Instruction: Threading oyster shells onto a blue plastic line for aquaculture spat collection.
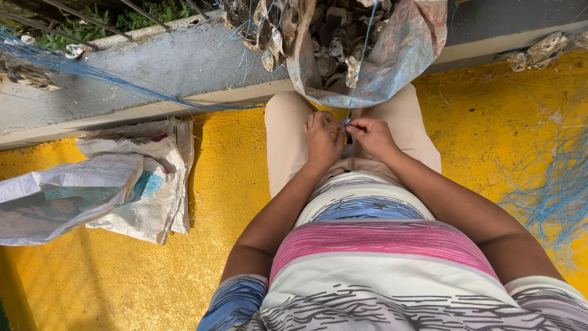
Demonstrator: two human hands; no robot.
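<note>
Both forearms run from the lower frame up to its centre, bent inward. The left hand (323, 140) and right hand (370, 135) meet there, knuckles up, fingertips pinched together and touching.

Folded white woven sacks (104, 190) on yellow floor (233, 184); grey concrete ledge (184, 67); loose blue netting (551, 196) at right

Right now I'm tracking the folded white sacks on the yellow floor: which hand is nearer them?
Left. The left hand lies closer to the white sacks; the right hand sits beyond it, farther away.
</note>
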